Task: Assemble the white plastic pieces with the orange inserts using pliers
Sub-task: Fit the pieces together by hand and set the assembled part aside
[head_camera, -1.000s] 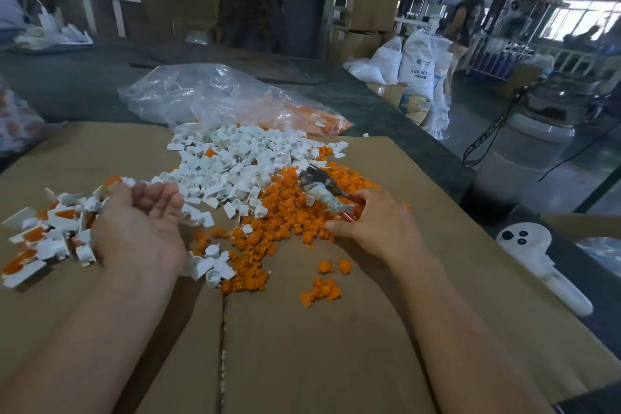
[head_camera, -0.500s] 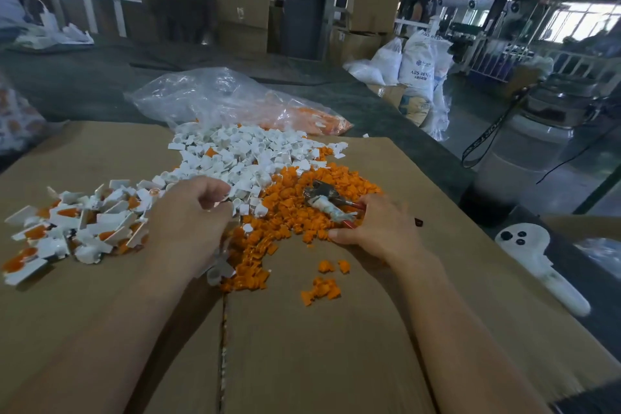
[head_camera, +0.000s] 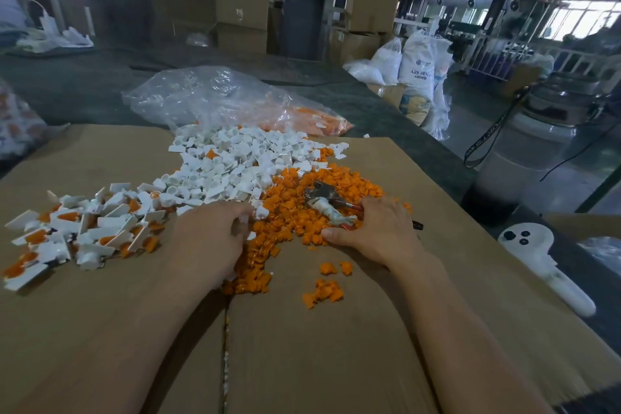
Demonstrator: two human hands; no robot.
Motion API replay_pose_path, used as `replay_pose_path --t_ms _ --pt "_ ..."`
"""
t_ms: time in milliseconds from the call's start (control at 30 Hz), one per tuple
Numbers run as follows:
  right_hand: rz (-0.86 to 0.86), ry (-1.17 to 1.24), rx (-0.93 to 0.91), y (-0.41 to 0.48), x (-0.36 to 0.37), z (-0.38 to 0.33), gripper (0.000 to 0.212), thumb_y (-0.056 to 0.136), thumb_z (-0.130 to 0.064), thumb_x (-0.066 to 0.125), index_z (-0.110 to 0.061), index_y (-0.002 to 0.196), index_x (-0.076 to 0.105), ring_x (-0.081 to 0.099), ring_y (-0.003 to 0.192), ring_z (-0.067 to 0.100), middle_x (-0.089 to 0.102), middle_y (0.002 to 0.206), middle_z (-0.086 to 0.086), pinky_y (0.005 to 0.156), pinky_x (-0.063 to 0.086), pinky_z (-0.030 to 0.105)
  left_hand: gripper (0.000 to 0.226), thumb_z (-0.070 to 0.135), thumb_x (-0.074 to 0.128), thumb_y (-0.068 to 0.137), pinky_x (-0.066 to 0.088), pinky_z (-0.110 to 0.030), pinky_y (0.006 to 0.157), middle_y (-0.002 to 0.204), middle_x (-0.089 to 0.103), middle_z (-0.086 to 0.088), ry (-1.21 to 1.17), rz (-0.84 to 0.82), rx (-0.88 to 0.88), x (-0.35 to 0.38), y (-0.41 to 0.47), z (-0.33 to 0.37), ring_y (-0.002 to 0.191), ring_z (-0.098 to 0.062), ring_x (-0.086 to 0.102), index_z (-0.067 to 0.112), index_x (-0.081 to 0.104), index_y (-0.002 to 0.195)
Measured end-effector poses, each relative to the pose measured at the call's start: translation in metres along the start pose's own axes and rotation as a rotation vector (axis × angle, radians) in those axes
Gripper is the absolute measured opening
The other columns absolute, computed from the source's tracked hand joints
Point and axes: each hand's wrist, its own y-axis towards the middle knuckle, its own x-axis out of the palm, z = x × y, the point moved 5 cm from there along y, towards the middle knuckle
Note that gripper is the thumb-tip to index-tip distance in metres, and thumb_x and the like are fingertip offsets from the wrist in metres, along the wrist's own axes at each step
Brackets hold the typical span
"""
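Cardboard sheet (head_camera: 336,363) lay under everything we saw: small white plastic pieces (head_camera: 228,165) heaped at the middle, small orange plastic inserts (head_camera: 292,215) touching them on the right. The left hand (head_camera: 211,239) lay palm-down at the seam between both heaps, fingers curled; we could not tell whether they held anything. The right hand (head_camera: 379,232) gripped the tape-wrapped metal pliers (head_camera: 327,203), their head resting on that orange heap.

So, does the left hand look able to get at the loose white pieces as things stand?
Probably yes: the left hand lies at the edge of the white pieces with nothing between, and the right hand holds the pliers well aside.
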Motion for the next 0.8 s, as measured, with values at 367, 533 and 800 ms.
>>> replay_pose_path --t_ms 367,533,800 --pt "0.076 0.168 -0.081 -0.005 -0.002 -0.013 0.075 0.074 -0.061 0.061 -0.018 0.133 0.042 0.032 0.123 0.021 0.036 0.132 0.004 0.095 0.032 0.032 0.019 0.017 0.066 0.084 0.035 -0.011 0.060 0.084 0.056 0.025 -0.483 0.202 -0.088 -0.015 -0.007 0.001 0.078 0.007 0.054 0.035 0.061 0.091" --pt "0.093 0.364 -0.478 -0.028 -0.011 -0.060 0.025 0.085 -0.032 0.062 -0.021 0.108 0.066 0.050 0.092 0.006 0.056 0.099 -0.007 0.086 0.046 0.030 0.019 0.013 0.065 0.084 0.044 -0.011 0.057 0.088 0.062 0.018 -0.777 0.182 -0.117 -0.017 -0.008 0.004 0.070 0.006 0.063 0.029 0.065 0.094" --pt "-0.030 0.127 -0.591 -0.032 0.012 -0.083 0.041 0.084 -0.042 0.061 -0.021 0.119 0.059 0.048 0.099 0.017 0.056 0.104 0.003 0.079 0.036 0.029 0.018 0.000 0.057 0.086 0.056 -0.022 0.055 0.092 0.069 -0.006 -1.220 -0.042 -0.316 -0.007 -0.009 0.005 0.075 -0.022 0.072 0.013 0.066 0.093"
